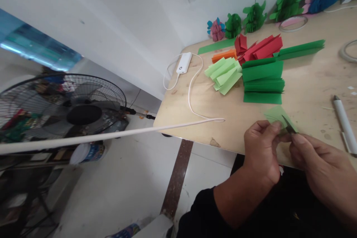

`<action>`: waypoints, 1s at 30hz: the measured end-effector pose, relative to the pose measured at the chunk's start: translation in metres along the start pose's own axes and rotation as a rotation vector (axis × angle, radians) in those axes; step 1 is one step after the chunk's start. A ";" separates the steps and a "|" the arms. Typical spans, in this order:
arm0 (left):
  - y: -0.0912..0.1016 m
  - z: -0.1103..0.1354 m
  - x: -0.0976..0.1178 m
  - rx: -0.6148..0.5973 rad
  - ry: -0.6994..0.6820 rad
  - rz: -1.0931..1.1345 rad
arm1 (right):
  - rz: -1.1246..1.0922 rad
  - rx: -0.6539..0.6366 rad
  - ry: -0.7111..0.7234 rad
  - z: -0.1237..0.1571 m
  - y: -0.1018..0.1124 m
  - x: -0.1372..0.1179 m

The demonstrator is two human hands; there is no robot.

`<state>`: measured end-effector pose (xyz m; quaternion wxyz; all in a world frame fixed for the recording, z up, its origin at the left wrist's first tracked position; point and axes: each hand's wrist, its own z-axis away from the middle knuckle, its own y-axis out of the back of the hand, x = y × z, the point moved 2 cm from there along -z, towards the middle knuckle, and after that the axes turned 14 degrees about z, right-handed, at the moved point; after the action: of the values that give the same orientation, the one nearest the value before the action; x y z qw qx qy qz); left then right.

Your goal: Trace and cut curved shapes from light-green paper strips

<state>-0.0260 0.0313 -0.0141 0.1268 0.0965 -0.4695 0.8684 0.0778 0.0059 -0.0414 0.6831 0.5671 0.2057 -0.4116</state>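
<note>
1. The left hand (260, 148) is curling its fingers in narrow, with thumb and forefinger pinching the near corner of a light green sheet (276, 113). The right hand (315, 160) is meeting it from the other side, its fingertips closed on the same corner.
2. A small dark pointed thing (287, 124) is showing between the two hands. I cannot tell what it is.
3. The sheet is lying flat on the table (195, 119), right at the near edge and just in front of the dark green stack (263, 81).
4. Judgement: the hands are working a small fold or detail at the sheet's corner. A further move there is calling for a firm two-handed pinch and for the sheet staying flat on the wood.
5. Edges: the hands are hanging partly over the near table edge, so the sheet is sitting close to a drop.
6. Open room: bare wood is lying left of the hands, as far as the white cable (192, 93). A pen (344, 122) is lying near on the right.
7. Further back, the light green stack (224, 74), red folded paper (262, 48) and a power bank (184, 62) are crowding the middle.
8. Paper flowers (232, 26) are standing along the far wall, and a fan (69, 111) is standing on the floor, well apart on the left.
</note>
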 end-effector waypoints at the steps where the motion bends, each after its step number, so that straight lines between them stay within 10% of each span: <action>1: 0.000 0.000 0.000 -0.003 -0.002 0.001 | 0.007 0.006 0.007 0.000 0.000 -0.001; 30: 0.007 0.001 0.001 0.012 0.020 -0.067 | 0.175 0.086 0.012 -0.005 0.010 0.000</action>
<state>-0.0289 0.0272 -0.0191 0.1600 0.1042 -0.4596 0.8674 0.0863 0.0109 -0.0365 0.6902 0.6142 0.1414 -0.3556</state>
